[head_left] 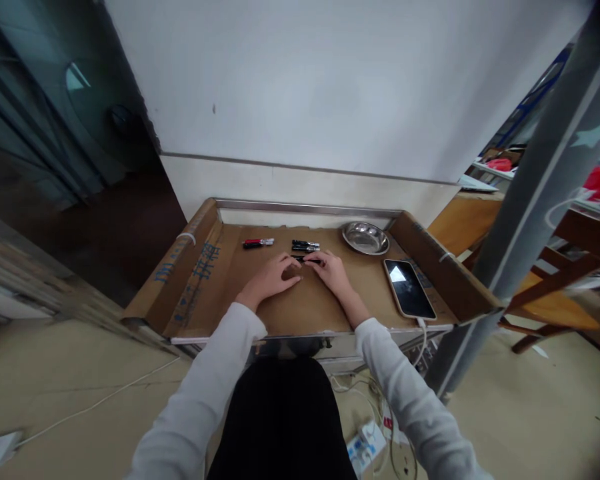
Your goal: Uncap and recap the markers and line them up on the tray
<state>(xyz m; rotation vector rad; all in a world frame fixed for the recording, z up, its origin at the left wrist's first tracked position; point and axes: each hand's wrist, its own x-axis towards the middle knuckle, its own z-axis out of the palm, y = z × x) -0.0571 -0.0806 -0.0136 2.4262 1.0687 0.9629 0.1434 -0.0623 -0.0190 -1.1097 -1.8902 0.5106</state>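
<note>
A slim black pen-like stick [310, 261] lies crosswise between my hands, low over the cardboard. My right hand [334, 273] is closed on its right part, thumb and fingers pinched around it. My left hand [275, 277] is at its left end; the fingertips reach the stick, while the thumb stands apart below with a gap. Just beyond my fingers lie black pen-like sticks with silvery ends [305, 245], side by side. To the left of them, a red one [254, 241] and a black one [253, 245] lie together, also with silvery ends. Their exact kind is too small to tell.
A cardboard-lined table [240, 313] has raised cardboard sides. A round metal dish [365, 239] stands at the back right. Nearer, a phone [409, 289] lies with a white cable [422, 337] plugged in. A white wall rises behind; a grey post [525, 173] and wooden chair [555, 303] stand right.
</note>
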